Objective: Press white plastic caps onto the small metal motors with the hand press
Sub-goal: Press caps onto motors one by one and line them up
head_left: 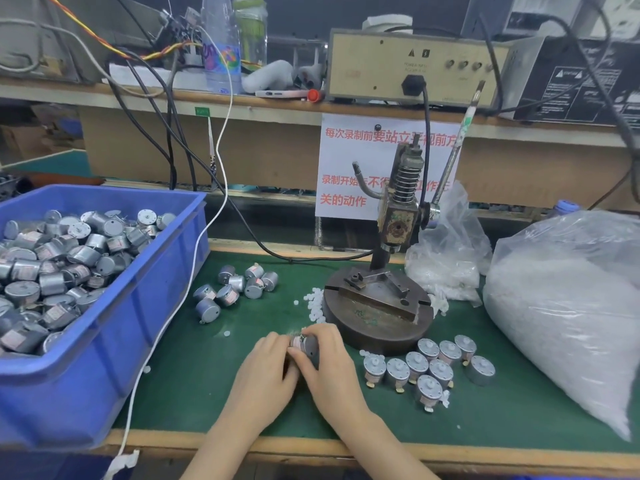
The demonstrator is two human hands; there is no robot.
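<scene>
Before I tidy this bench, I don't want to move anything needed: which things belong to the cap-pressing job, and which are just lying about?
Job: press, motor held by left hand and right hand, bin of motors, loose motors, caps, bag of white parts.
Lying about: bottles, phone, power box, notice.

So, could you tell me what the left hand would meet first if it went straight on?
Beyond the motor that the left hand holds, probably the loose white caps beside the press base; depth is unclear.
</scene>
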